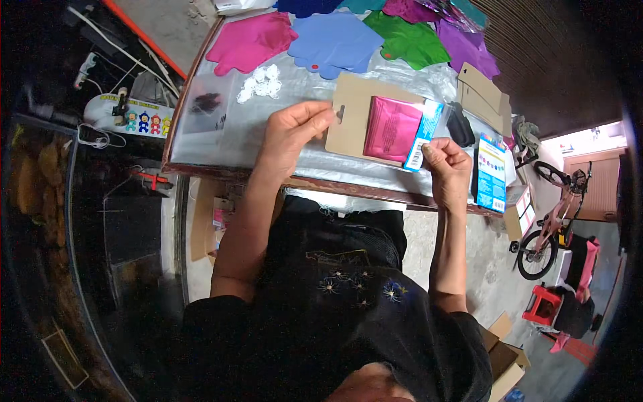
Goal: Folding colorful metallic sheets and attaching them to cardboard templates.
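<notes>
Between my hands, above the table, is a tan backing card (349, 94) with a hang hole at its left end. A folded pink foil piece (394, 127) lies against the card, and a blue printed strip with a barcode (416, 153) runs along its right side. My left hand (295, 134) pinches the card's left end near the hole. With thumb and fingers closed, my right hand (447, 163) grips the blue strip's lower right edge. Just right of that hand, a stack of blue printed cards (491, 173) rests at the table's edge.
The table (221, 151) has a clear plastic cover. Flat foil balloons, pink (251, 41), light blue (335, 41) and green (408, 41), lie at the back. White string bundles (260, 84), a dark small pile (206, 102), tan cards (483, 97) and a black object (459, 124) lie nearer.
</notes>
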A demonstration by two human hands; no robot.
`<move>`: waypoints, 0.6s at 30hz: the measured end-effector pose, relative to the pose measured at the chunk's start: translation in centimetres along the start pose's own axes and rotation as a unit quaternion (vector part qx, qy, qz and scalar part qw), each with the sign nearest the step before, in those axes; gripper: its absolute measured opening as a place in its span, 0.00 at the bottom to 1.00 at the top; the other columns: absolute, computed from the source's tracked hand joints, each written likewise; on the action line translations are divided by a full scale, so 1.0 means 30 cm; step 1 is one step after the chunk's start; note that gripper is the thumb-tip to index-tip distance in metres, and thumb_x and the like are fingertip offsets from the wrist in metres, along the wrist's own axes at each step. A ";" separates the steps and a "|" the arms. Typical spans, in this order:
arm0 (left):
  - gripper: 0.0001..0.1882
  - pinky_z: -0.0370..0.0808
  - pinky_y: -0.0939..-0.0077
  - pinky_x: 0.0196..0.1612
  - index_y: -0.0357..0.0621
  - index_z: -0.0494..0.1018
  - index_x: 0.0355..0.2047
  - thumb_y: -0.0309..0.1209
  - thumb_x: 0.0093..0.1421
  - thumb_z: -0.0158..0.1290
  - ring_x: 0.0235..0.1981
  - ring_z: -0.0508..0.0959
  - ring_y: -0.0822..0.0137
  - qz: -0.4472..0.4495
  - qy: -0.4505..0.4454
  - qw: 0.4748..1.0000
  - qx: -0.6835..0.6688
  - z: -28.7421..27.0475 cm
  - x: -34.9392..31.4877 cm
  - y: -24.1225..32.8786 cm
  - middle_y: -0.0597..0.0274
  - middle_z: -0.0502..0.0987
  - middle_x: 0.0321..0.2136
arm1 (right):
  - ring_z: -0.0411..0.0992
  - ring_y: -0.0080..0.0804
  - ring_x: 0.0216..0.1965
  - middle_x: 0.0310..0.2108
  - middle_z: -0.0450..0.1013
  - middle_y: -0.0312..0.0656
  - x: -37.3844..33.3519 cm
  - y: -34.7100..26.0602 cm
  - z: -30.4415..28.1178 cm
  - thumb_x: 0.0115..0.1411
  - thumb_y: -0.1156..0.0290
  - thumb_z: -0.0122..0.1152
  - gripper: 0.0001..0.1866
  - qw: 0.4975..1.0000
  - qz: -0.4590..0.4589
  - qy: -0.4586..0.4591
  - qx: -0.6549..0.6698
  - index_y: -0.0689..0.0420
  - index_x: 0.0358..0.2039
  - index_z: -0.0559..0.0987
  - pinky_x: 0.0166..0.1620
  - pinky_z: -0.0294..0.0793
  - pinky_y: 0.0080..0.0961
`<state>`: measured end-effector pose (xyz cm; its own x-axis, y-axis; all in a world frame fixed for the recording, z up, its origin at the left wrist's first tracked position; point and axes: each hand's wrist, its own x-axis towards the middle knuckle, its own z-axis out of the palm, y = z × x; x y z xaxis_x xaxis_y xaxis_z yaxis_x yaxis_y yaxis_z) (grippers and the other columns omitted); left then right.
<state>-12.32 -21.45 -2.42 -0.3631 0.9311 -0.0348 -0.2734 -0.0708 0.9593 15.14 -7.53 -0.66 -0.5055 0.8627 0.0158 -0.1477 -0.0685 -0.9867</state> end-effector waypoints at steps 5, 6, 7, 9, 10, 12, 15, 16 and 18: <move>0.33 0.76 0.74 0.53 0.37 0.64 0.66 0.18 0.60 0.59 0.49 0.77 0.71 0.093 -0.034 0.995 -0.033 0.081 -0.027 0.097 0.54 0.74 0.57 | 0.69 0.16 0.25 0.25 0.75 0.31 0.015 -0.006 -0.020 0.61 0.76 0.67 0.04 1.000 0.025 -0.015 0.003 0.61 0.33 0.80 0.30 0.66 0.15; 0.37 0.75 0.73 0.56 0.39 0.59 0.68 0.15 0.59 0.59 0.52 0.76 0.71 0.087 -0.060 0.994 -0.014 0.080 -0.027 0.103 0.54 0.70 0.60 | 0.69 0.16 0.25 0.26 0.75 0.31 0.015 -0.007 -0.019 0.61 0.76 0.67 0.04 0.999 0.025 -0.020 0.005 0.61 0.33 0.80 0.30 0.66 0.15; 0.41 0.74 0.73 0.58 0.41 0.55 0.70 0.13 0.58 0.58 0.55 0.74 0.70 0.081 -0.086 0.993 0.005 0.079 -0.026 0.105 0.54 0.67 0.63 | 0.69 0.16 0.25 0.26 0.75 0.31 0.016 -0.006 -0.021 0.61 0.76 0.67 0.04 0.999 0.029 -0.020 0.004 0.61 0.33 0.80 0.30 0.66 0.15; 0.46 0.74 0.72 0.60 0.42 0.50 0.73 0.11 0.57 0.58 0.58 0.72 0.70 0.073 -0.110 0.991 0.022 0.076 -0.031 0.099 0.54 0.64 0.66 | 0.72 0.17 0.25 0.26 0.77 0.33 0.018 -0.005 -0.034 0.60 0.78 0.68 0.04 0.998 0.033 -0.037 0.030 0.62 0.34 0.80 0.32 0.71 0.16; 0.46 0.73 0.72 0.61 0.43 0.49 0.73 0.11 0.57 0.57 0.59 0.71 0.70 0.074 -0.113 0.990 0.036 0.075 -0.030 0.096 0.54 0.63 0.66 | 0.73 0.18 0.25 0.26 0.78 0.34 0.021 -0.004 -0.039 0.59 0.79 0.68 0.05 0.998 0.033 -0.044 0.043 0.63 0.34 0.80 0.32 0.74 0.16; 0.47 0.71 0.73 0.62 0.43 0.47 0.73 0.10 0.58 0.56 0.61 0.69 0.69 0.079 -0.119 0.988 0.064 0.073 -0.031 0.090 0.55 0.63 0.67 | 0.74 0.18 0.25 0.26 0.78 0.35 0.022 -0.002 -0.043 0.59 0.79 0.68 0.04 0.997 0.037 -0.048 0.044 0.62 0.34 0.80 0.32 0.74 0.16; 0.47 0.71 0.73 0.62 0.43 0.45 0.74 0.10 0.58 0.56 0.63 0.67 0.69 0.081 -0.132 0.988 0.013 0.077 -0.036 0.078 0.55 0.63 0.67 | 0.74 0.19 0.25 0.26 0.78 0.35 0.025 -0.004 -0.046 0.59 0.79 0.68 0.04 0.996 0.041 -0.058 0.045 0.62 0.33 0.80 0.32 0.74 0.16; 0.48 0.71 0.73 0.62 0.43 0.45 0.74 0.10 0.58 0.56 0.63 0.66 0.69 0.082 -0.138 0.987 -0.011 0.079 -0.037 0.074 0.54 0.63 0.67 | 0.73 0.18 0.26 0.26 0.77 0.34 0.026 -0.005 -0.046 0.59 0.80 0.68 0.04 0.996 0.047 -0.065 0.045 0.61 0.33 0.80 0.33 0.73 0.16; 0.48 0.71 0.73 0.62 0.43 0.44 0.74 0.10 0.58 0.56 0.63 0.67 0.69 0.085 -0.136 0.987 -0.012 0.080 -0.039 0.069 0.54 0.64 0.66 | 0.71 0.16 0.27 0.28 0.76 0.31 0.029 -0.010 -0.045 0.59 0.82 0.67 0.05 0.994 0.057 -0.082 0.043 0.59 0.34 0.80 0.35 0.70 0.14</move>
<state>-10.32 -21.83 0.26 -0.1543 0.9665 0.2049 -0.2509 -0.2389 0.9381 15.89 -6.06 -0.57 -0.6533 0.7545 -0.0631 -0.1500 -0.2106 -0.9660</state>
